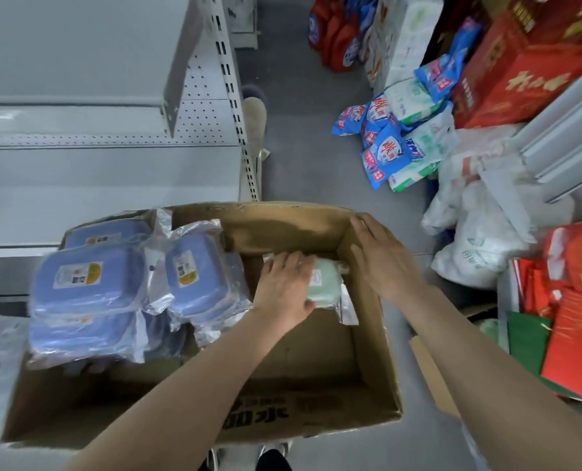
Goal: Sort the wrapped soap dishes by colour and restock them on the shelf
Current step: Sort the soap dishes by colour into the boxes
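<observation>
A brown cardboard box sits on the floor below me. Several blue soap dishes in clear wrap are stacked in its left half. A pale green wrapped soap dish lies in the far right corner of the box. My left hand lies over the green dish with fingers curled on it. My right hand rests flat on the box's right wall, fingers spread, holding nothing. The grey metal shelf stands to the left of the box.
Blue and white detergent bags lie on the floor at the right. Red cartons stand behind them, and red and green bags sit at the near right. White plastic sacks lie beside the box. Someone's shoe shows by the shelf upright.
</observation>
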Motion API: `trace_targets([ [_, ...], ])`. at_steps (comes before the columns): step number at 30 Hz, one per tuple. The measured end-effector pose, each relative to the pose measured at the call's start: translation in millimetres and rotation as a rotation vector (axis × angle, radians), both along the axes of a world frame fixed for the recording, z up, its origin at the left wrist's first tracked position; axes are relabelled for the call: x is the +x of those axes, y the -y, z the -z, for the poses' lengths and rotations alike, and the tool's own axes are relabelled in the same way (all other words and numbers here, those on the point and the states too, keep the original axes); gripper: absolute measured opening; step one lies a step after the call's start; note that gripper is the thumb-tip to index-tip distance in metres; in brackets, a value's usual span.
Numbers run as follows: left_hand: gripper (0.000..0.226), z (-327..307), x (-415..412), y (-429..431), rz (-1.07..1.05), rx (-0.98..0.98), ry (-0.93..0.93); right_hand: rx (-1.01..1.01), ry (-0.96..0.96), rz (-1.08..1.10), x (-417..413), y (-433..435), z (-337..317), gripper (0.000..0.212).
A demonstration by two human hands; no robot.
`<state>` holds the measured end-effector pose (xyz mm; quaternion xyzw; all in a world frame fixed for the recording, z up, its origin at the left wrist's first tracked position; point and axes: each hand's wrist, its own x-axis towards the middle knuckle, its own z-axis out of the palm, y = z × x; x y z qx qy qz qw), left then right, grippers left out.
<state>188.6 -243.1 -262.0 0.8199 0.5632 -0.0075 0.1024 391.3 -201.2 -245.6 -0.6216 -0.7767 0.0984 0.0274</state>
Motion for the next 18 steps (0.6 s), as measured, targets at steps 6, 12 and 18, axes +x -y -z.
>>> trace_targets([
  [6,0.089,58,8,-38,-0.072,-0.113,-0.002,-0.027,-0.056,0.034,0,-4,13,0.057],
  [12,0.091,54,13,-40,-0.037,-0.132,-0.035,-0.049,-0.001,0.038,-5,-2,4,0.058],
  [18,0.068,-7,-4,-23,0.061,-0.001,-0.082,-0.017,0.053,-0.04,-18,12,-34,0.059],
])
